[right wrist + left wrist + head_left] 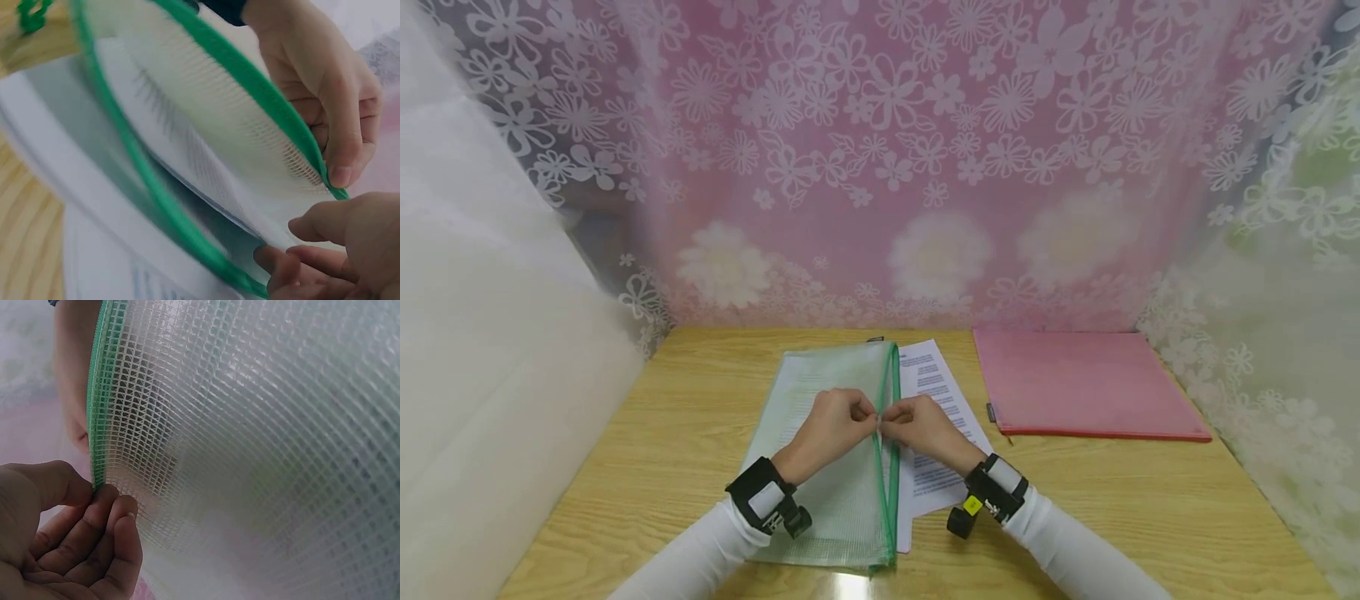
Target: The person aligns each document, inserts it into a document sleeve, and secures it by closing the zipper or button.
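A clear mesh zipper pouch [820,508] with green zipper edges lies on the table, with printed paper [181,134] inside. My left hand [835,425] pinches one green edge [100,406] between thumb and fingers. Close beside it, my right hand [928,429] has its fingers curled at the other green edge [162,206], which passes behind them. The mouth gapes between the two edges. In the right wrist view the right thumb stands apart from the fingertips, near the paper's edge; the exact grip is partly hidden.
Printed sheets [936,396] lie partly under the pouch's right side. A pink zipper pouch [1075,383] lies flat at the back right of the wooden table [662,433]. Floral curtains [925,167] hang behind and at the sides.
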The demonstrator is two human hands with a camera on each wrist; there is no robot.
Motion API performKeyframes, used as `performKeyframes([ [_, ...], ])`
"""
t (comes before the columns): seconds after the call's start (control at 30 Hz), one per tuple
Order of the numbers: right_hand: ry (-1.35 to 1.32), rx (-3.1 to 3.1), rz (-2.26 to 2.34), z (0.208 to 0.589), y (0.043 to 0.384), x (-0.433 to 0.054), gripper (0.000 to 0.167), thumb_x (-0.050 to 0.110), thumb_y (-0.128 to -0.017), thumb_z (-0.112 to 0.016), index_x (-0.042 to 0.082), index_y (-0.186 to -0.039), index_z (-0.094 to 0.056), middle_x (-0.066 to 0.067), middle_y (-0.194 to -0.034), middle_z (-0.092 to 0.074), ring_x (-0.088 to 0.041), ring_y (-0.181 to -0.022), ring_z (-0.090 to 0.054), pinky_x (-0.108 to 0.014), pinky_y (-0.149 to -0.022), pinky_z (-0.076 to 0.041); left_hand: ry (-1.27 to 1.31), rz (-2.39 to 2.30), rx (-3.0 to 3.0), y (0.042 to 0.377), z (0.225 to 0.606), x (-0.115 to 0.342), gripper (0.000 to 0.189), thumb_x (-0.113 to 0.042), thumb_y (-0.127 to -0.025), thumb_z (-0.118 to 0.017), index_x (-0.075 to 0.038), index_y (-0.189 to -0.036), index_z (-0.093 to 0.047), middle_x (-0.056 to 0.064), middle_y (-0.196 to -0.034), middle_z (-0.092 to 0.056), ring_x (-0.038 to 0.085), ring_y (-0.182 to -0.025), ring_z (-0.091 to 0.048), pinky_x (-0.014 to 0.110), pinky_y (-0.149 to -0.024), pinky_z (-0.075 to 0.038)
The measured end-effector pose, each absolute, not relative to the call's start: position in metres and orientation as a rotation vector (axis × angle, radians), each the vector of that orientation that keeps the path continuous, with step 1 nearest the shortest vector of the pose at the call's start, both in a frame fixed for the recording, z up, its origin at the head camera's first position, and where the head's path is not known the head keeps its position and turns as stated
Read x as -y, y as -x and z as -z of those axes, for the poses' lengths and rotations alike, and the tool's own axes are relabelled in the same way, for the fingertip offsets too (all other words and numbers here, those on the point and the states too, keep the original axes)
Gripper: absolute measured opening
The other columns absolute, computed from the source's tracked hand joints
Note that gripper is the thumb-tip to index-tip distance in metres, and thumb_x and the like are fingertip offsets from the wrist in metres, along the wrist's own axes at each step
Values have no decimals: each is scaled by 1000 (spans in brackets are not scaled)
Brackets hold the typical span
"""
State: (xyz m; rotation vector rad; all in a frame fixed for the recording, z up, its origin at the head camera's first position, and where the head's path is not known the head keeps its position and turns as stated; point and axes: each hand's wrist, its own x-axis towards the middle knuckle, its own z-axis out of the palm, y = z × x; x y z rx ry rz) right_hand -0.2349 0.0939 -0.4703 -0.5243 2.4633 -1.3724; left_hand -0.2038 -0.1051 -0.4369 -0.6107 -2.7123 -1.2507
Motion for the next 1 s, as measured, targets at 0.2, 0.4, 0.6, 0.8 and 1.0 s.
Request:
performKeyframes([
  [0.2,690,-2594,1241,468,226,-104,23,24,-97,-70,8,-112,-76,-4,-105,-76,-17,-96,-69,-32,-78,-57,580,1232,2708,204,435,106,8,-6,-90,-71,-11,-84,-74,-3,-75,-73,3,-61,-62,21,-53,-48],
  [0.4,859,-2660,1044,464,211,-115,58,43,-94,-74,4,-137,-64,-13,-139,-64,-27,-112,-68,-43,-92,-56,568,1207,2708,204,434,108,7,-7,-90,-71,-11,-85,-75,-2,-75,-73,3,-63,-64,21,-55,-50],
  [0.6,1077,-2814,683,457,192,-127,91,72,-87,-66,13,-154,-48,-19,-161,-42,-49,-151,-30,-68,-113,-35,552,1176,2683,208,434,110,8,-6,-89,-71,-10,-85,-75,-3,-75,-73,2,-63,-63,21,-56,-51],
  [0.8,1176,-2907,507,457,171,-136,101,82,-85,-57,19,-161,-36,-15,-168,-28,-46,-156,-15,-74,-116,-22,537,1172,2681,211,432,113,6,-7,-90,-71,-7,-87,-77,-1,-77,-74,4,-64,-65,22,-58,-52],
  [1.0,1238,-2936,457,461,155,-139,101,75,-86,-63,21,-164,-29,-10,-171,-20,-42,-158,-11,-74,-116,-22,524,1167,2682,219,427,116,8,-8,-93,-69,-7,-90,-76,-1,-78,-74,5,-65,-65,24,-59,-53],
])
